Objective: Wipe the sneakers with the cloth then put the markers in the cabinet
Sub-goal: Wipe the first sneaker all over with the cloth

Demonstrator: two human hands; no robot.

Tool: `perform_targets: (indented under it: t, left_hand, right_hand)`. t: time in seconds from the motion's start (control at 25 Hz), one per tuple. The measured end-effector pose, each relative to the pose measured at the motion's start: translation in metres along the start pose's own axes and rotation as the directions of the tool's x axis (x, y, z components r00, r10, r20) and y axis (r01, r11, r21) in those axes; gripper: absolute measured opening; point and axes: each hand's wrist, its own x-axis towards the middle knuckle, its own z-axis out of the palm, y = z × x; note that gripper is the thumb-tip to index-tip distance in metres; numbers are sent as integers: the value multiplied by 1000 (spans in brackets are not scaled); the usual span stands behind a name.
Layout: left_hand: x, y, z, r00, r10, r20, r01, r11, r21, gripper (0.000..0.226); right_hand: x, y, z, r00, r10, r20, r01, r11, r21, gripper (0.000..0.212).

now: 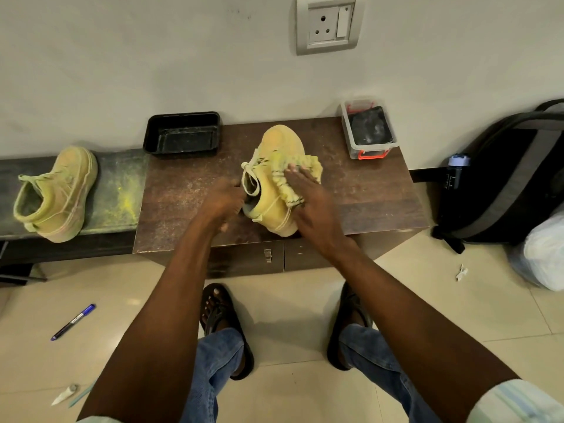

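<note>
Sneakers were the job, and one yellow sneaker [279, 181] sat on top of the brown cabinet [366, 203], right in front of the person. The right hand [308, 196] lay flat on the cloth [293, 175], with straight fingers pressing it onto the side of the shoe. The left hand [222, 203] was at the heel end, by the shoe's opening. It looked blurry, so I cannot tell if it was holding the shoe or just touching it.

The other sneaker [55, 193] stood well apart on the dark bench [122, 184] to the left. It looked dusty, and yellow powder lay on the bench beside it. A black tray [183, 134] sat at the back of the cabinet, and a clear box [367, 129] with red clips sat at the back right.

One blue marker [73, 322] lay on the floor to the left. A black bag [503, 178] leaned on the wall at the right.

I think the wiping was only partly done. If the right hand pushed too hard and the left hand was not holding well, the shoe could slide or tip off the front edge. The loose powder could also smear back onto the shoe. And the marker on the floor could get stepped on or kicked away.
</note>
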Motion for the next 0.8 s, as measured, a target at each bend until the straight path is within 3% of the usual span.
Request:
perform_targets:
  t: [0.08,0.12,0.24,0.28,0.36,0.4,0.52,0.56,0.68,0.72,0.8]
  left_hand:
    - [-1,3,2,999,39,16,-40,998,56,16]
    - [-1,5,3,998,51,27,-53,995,79,19]
    - [3,-2,-3,995,62,72,-70,990,121,24]
    - [4,-3,-6,992,81,94,-93,987,132,22]
    - [3,-2,-7,986,111,123,-130,978,163,20]
    - [1,0,-6,985,123,124,-144,972,184,21]
    - [-2,3,-5,985,128,113,-149,968,203,26]
    - [-3,4,-5,983,129,130,-153,968,200,27]
    - [-8,13,-1,967,167,195,-210,951,229,34]
    - [-9,15,0,967,166,191,-211,947,244,35]
    - [-6,12,1,974,161,162,-200,942,271,34]
  right_hand:
    - [7,-3,-3,983,169,-64,-164,983,79,66]
    - [7,-13,1,990,135,-29,-134,990,41,67]
    - [3,-16,11,977,-174,125,186,978,-93,68]
    - [9,-7,6,988,-131,81,139,985,-102,65]
    - [20,1,-5,989,136,-52,-136,991,2,63]
    - [22,-5,-5,986,156,-58,-154,988,33,64]
    - [13,-20,10,976,-163,141,171,984,-41,71]
    - [18,-12,7,974,-182,132,189,981,-45,72]
    - [29,3,-8,978,193,-73,-187,979,86,64]
    - [30,-2,-8,971,230,-65,-223,969,106,64]
    - [30,-14,-1,995,51,83,-56,997,54,70]
